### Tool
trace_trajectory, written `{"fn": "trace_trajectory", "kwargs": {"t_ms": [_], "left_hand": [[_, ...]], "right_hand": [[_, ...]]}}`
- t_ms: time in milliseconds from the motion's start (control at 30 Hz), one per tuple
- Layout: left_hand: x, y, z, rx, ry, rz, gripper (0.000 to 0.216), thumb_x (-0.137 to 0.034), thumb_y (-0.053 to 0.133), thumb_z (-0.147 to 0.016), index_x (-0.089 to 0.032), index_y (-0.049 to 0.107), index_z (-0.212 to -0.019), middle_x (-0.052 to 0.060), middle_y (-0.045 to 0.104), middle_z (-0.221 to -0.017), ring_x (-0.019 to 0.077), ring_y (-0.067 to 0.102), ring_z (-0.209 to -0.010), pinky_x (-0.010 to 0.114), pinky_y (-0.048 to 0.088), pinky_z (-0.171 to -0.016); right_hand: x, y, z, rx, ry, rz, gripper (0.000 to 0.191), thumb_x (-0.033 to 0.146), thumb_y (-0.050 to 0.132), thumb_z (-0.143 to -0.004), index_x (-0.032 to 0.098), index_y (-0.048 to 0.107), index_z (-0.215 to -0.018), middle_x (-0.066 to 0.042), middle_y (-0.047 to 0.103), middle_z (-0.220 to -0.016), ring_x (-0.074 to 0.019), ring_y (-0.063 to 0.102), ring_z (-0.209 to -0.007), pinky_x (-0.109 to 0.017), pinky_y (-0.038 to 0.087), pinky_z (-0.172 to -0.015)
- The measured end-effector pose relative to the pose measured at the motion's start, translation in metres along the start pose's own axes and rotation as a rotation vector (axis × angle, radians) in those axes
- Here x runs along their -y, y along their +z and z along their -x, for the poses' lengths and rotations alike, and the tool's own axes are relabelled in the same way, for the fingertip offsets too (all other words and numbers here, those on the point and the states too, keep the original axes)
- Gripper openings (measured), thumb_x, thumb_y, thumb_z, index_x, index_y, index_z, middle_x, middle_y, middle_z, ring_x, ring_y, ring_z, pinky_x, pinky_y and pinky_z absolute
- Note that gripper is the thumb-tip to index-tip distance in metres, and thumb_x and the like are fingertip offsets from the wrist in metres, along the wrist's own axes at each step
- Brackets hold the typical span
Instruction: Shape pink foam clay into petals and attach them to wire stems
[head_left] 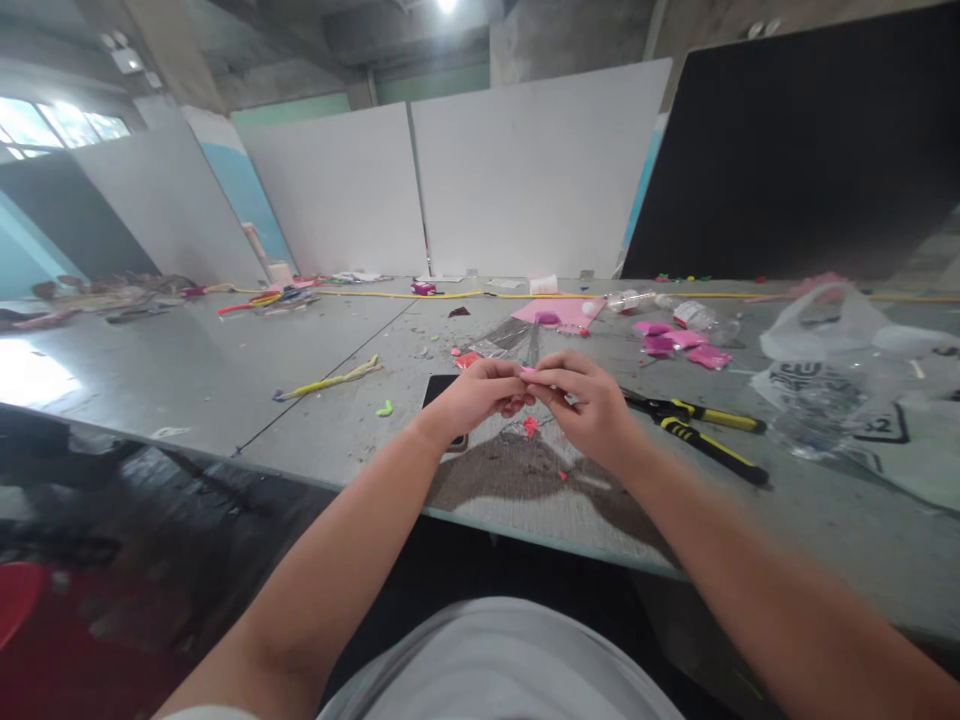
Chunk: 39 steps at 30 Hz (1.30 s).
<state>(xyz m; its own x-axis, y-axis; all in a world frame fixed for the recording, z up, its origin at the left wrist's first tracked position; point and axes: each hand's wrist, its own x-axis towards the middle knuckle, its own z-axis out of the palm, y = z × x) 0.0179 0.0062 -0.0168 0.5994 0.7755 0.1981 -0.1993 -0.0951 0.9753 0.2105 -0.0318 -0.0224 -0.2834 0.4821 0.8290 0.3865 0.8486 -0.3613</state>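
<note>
Both hands meet above the near part of the table. My left hand [487, 388] is closed, its thumb and fingertips pinching a small pink piece of modelling clay [529, 371]. From the other side my right hand [581, 398] grips the same piece between thumb and fingers. Most of the clay is hidden by the fingertips. Beneath the hands lies a red lump [530, 427] on clear film, with a tiny red bit [563, 476] nearer the edge. A dark phone [441, 388] sits partly under my left wrist.
Long-handled cutters with yellow-black grips [712, 450] lie to the right, beside a white plastic bag [817, 370]. Behind are pink packets [679, 342], a pink sheet [581, 312] and a clear bottle [697, 317]. Leftward lie a green piece [385, 409] and a yellow twisted strand [330, 380].
</note>
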Motion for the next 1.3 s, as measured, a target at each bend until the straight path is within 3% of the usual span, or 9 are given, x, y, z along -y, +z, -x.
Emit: {"fn": "trace_trajectory", "kwargs": {"t_ms": [167,300,433,567,700,867,1000,1167,1300], "left_hand": [[-0.004,0.002,0.001,-0.003,-0.018,0.079,0.023,-0.029,0.081,-0.076,-0.011,0.066,-0.077,0.003,0.064,-0.069,0.0047,0.050,-0.055,0.022,0.031,-0.054],[-0.004,0.003,0.001,0.007,-0.017,0.087,0.023,-0.029,0.081,-0.074,-0.011,0.066,-0.076,0.002,0.063,-0.068,0.0051,0.049,-0.055,0.022,0.030,-0.053],[-0.003,0.001,0.001,0.033,-0.040,-0.015,0.024,-0.030,0.080,-0.074,-0.012,0.065,-0.072,0.000,0.059,-0.063,0.0048,0.045,-0.053,0.022,0.027,-0.051],[-0.005,0.000,0.003,0.065,-0.046,-0.215,0.027,-0.036,0.078,-0.079,-0.012,0.066,-0.074,-0.001,0.059,-0.064,0.0048,0.043,-0.052,0.022,0.028,-0.051],[-0.008,0.004,0.007,0.017,0.059,-0.390,0.026,-0.034,0.076,-0.078,-0.012,0.066,-0.071,-0.003,0.056,-0.061,0.0051,0.042,-0.055,0.022,0.029,-0.053],[-0.005,0.009,0.009,-0.152,0.268,-0.469,0.023,-0.030,0.077,-0.075,-0.014,0.063,-0.066,-0.003,0.056,-0.060,0.0060,0.045,-0.056,0.021,0.032,-0.052],[-0.004,0.010,0.009,-0.131,0.300,-0.365,0.028,-0.038,0.078,-0.080,-0.014,0.066,-0.073,-0.002,0.059,-0.063,0.0062,0.047,-0.055,0.020,0.034,-0.051],[-0.005,0.009,0.009,-0.104,0.248,-0.211,0.034,-0.046,0.079,-0.083,-0.015,0.066,-0.079,-0.001,0.060,-0.064,0.0065,0.048,-0.053,0.021,0.037,-0.050],[-0.007,0.004,0.010,-0.047,0.293,-0.353,0.031,-0.043,0.075,-0.086,-0.015,0.066,-0.079,0.000,0.061,-0.067,0.0078,0.049,-0.057,0.023,0.037,-0.054]], "right_hand": [[0.001,-0.005,0.000,0.037,-0.027,-0.039,0.021,0.022,0.063,-0.101,0.026,0.080,-0.113,-0.008,0.070,-0.106,-0.0154,0.065,-0.077,-0.030,0.055,-0.062],[0.003,-0.008,0.000,0.055,-0.051,-0.038,0.024,0.021,0.064,-0.101,0.026,0.080,-0.117,-0.008,0.072,-0.110,-0.0175,0.070,-0.086,-0.031,0.059,-0.068],[0.002,-0.014,-0.001,0.076,-0.046,-0.077,0.020,0.021,0.068,-0.097,0.025,0.083,-0.111,-0.008,0.073,-0.104,-0.0150,0.069,-0.077,-0.029,0.058,-0.062],[0.000,-0.023,-0.006,0.188,0.030,-0.108,0.012,0.024,0.074,-0.093,0.025,0.085,-0.099,-0.007,0.078,-0.100,-0.0175,0.071,-0.079,-0.031,0.058,-0.065],[0.000,-0.024,-0.009,0.219,0.214,-0.162,0.008,0.032,0.081,-0.087,0.025,0.085,-0.089,-0.007,0.079,-0.097,-0.0191,0.071,-0.079,-0.031,0.058,-0.062],[0.002,-0.008,-0.007,0.046,0.665,-0.613,0.031,0.039,0.098,-0.064,0.022,0.080,-0.083,-0.001,0.073,-0.072,-0.0121,0.061,-0.055,-0.027,0.052,-0.050],[0.006,-0.002,-0.006,0.009,0.793,-0.901,0.031,0.036,0.101,-0.060,0.022,0.079,-0.078,0.000,0.073,-0.070,-0.0111,0.063,-0.061,-0.024,0.052,-0.055],[0.011,-0.006,-0.007,0.013,0.760,-1.032,0.028,0.037,0.100,-0.063,0.023,0.079,-0.074,0.001,0.072,-0.067,-0.0111,0.064,-0.064,-0.025,0.051,-0.061],[0.009,-0.012,-0.006,0.044,0.626,-1.066,0.029,0.041,0.100,-0.063,0.024,0.080,-0.075,0.000,0.071,-0.068,-0.0116,0.062,-0.063,-0.027,0.049,-0.060]]}}
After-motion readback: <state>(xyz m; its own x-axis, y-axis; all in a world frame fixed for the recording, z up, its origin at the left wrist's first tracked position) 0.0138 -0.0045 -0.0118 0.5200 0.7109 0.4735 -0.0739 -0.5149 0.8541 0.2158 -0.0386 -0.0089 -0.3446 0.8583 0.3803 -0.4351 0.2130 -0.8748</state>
